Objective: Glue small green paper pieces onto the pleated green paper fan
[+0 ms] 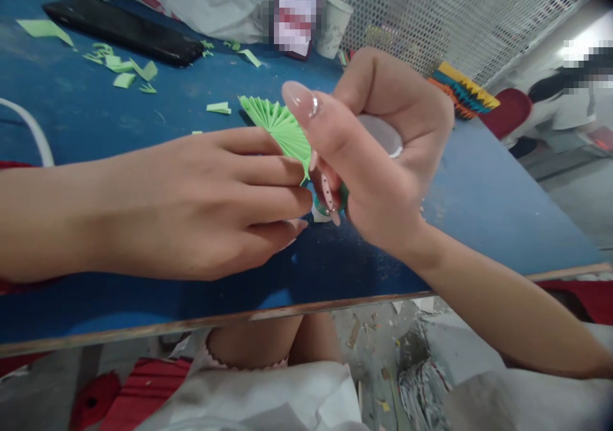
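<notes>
My left hand (201, 204) lies over the blue table (479, 195), its fingers pressed together on the edge of a green pleated paper fan (282, 128). My right hand (378, 156) is curled round a small glue stick with a white body and a green end (342, 198), held against the fan's lower corner. The thumb of that hand sticks up in front of the fan. Much of the fan lies hidden behind both hands.
Green paper scraps (122, 67) are scattered at the back left beside a black phone (124, 32). A white plastic bag (201, 0), a paper cup (334, 25) and a stack of coloured pleated paper (464, 92) stand at the back. Another person (565, 99) sits far right.
</notes>
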{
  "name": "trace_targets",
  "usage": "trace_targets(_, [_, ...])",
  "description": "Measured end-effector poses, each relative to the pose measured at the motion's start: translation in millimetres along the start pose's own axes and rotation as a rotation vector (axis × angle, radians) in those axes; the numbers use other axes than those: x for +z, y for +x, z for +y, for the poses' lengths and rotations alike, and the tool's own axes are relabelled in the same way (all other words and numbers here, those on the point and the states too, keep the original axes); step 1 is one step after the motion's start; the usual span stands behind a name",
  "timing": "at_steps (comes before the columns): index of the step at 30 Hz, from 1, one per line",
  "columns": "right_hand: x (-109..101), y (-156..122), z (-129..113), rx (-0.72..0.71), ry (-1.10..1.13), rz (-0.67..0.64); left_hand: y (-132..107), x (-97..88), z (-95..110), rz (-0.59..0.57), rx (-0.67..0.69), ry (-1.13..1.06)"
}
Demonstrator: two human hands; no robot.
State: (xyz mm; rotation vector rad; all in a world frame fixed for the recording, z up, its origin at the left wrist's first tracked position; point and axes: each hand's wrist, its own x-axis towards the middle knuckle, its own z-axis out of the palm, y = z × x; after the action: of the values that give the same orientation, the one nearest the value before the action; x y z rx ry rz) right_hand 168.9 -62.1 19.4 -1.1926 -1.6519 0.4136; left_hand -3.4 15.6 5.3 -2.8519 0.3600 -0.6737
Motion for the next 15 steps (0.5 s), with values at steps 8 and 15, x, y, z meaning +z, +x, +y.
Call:
trace_targets(8, [-5.8,5.9,-13.3,0.075,-0.070,-0.038,1.4,-2.1,2.3,0.053,0.047,0.106])
trace_targets(15, [-5.7,8.8,-13.6,0.050,-0.017,-0.060,1.1,-1.0,1.3,0.063,0.006,0.033])
